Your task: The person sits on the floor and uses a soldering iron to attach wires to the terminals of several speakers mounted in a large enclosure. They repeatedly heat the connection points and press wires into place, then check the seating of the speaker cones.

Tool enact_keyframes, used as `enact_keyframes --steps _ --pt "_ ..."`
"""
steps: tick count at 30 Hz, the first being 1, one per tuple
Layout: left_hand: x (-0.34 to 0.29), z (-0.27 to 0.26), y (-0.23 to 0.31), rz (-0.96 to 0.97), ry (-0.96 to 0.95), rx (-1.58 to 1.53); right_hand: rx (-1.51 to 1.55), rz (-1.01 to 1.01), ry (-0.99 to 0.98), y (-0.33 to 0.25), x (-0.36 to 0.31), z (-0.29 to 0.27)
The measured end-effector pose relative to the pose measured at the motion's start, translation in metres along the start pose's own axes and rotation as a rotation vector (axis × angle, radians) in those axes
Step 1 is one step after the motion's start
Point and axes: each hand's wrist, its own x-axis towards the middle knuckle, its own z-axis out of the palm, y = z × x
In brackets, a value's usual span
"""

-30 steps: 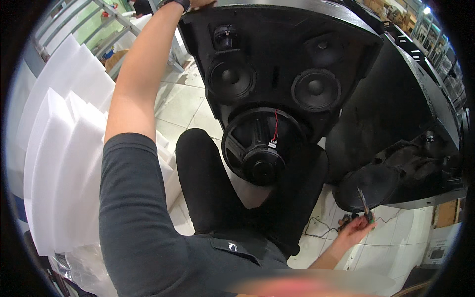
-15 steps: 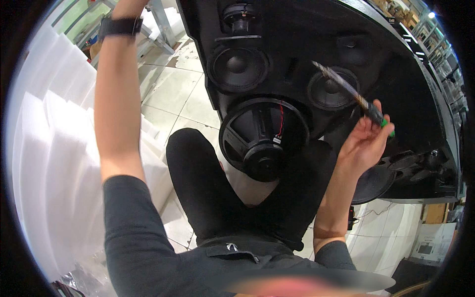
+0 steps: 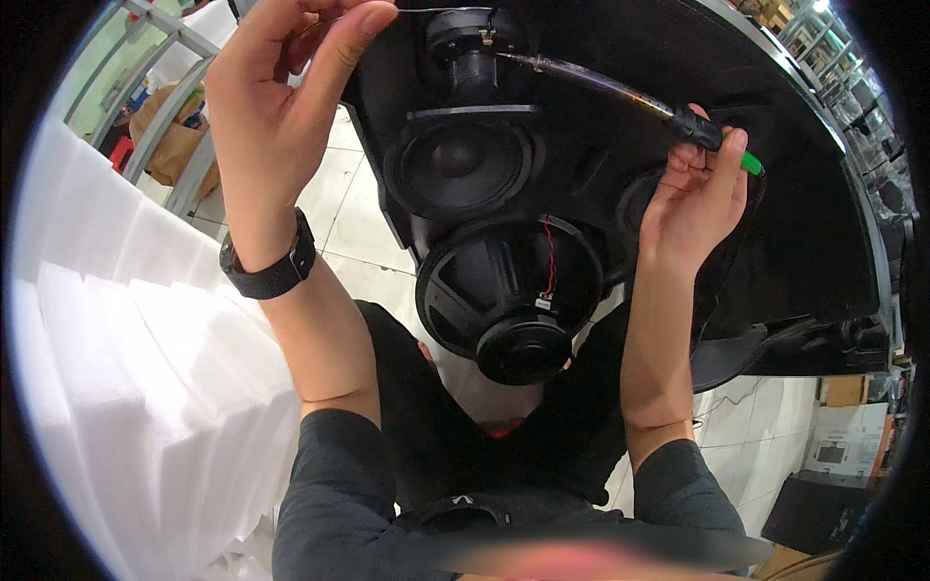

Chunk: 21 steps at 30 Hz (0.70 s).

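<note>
My right hand (image 3: pixel 697 203) grips a soldering iron (image 3: pixel 620 87) by its black handle with a green end. The iron's long metal barrel points left, its tip close to the small metal terminals of a compression driver (image 3: pixel 472 73). Whether the tip touches them I cannot tell. At the upper left, my left hand (image 3: pixel 271 116) pinches a thin silvery solder wire (image 3: pixel 436 10), which stretches right above the driver. A round black speaker (image 3: pixel 455 165) sits just below that driver. Nearer me is a large woofer (image 3: pixel 509 290) with a red wire and a small white label.
The black cabinet (image 3: pixel 794 223) holding the speakers spreads across the upper right. White foam sheets (image 3: pixel 145 368) are stacked along the left. A metal rack (image 3: pixel 165 116) with a brown bag stands at the far left; boxes (image 3: pixel 843 445) lie at the lower right.
My left hand has come down and right into view, with the solder wire showing. My right hand has moved the iron up and left, bringing its tip to the compression driver's terminals.
</note>
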Motion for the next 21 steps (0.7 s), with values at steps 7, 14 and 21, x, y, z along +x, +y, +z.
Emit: enact_keyframes --steps 7,14,21 --pt "-0.014 0.024 0.002 -0.121 -0.016 0.097 0.018 0.014 0.032 0.027 0.0 0.007" --pt "-0.015 0.031 -0.005 -0.049 0.047 0.103 0.006 -0.021 0.078 0.037 0.002 0.013" --pt "-0.013 0.043 -0.006 -0.027 0.065 0.126 0.023 -0.046 0.065 0.041 0.002 0.013"
